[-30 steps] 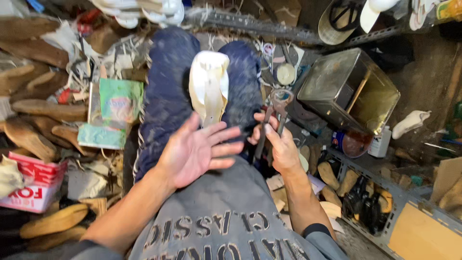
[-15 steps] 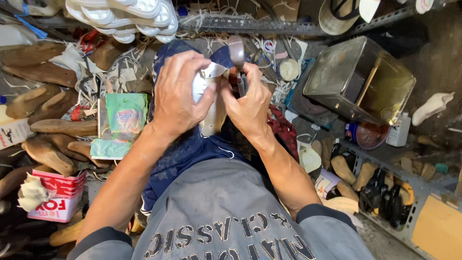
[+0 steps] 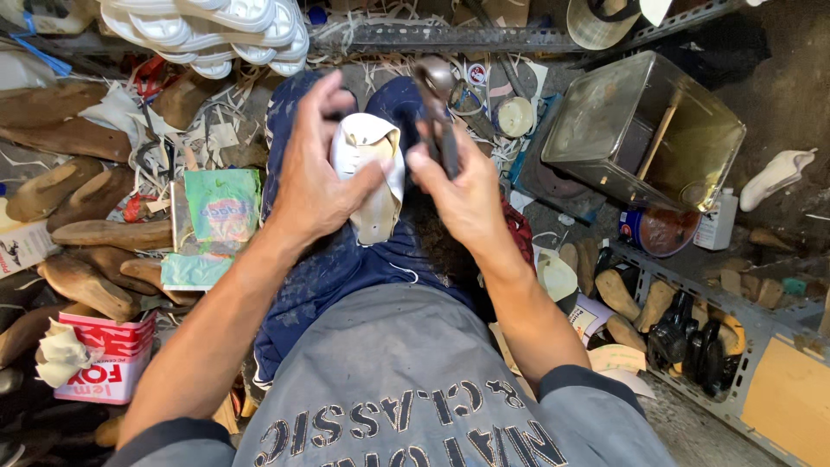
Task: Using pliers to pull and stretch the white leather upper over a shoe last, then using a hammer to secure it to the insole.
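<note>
Sitting low among the clutter, the person holds a cream-coloured shoe upper on a last (image 3: 370,173) over the lap, near the centre of the frame and a little toward the top. Its long axis runs almost straight up and down the picture, narrow end pointing down toward the body, wider end up by the knees. The left hand (image 3: 316,177) wraps it from the left side, fingers curled over the top edge and thumb pressed across the pale sole face, so that hand is closed firmly on it. The right hand (image 3: 462,186) sits just to the right of the shoe, closed around the handles of dark metal pincers (image 3: 437,108), whose head stands upward, above and slightly right of the shoe's upper end. Whether the tool's head is touching the leather I cannot tell; it looks just beside it. Dark blue trousers (image 3: 346,268) lie beneath, and a metal tin (image 3: 644,130) stands well apart at upper right.
</note>
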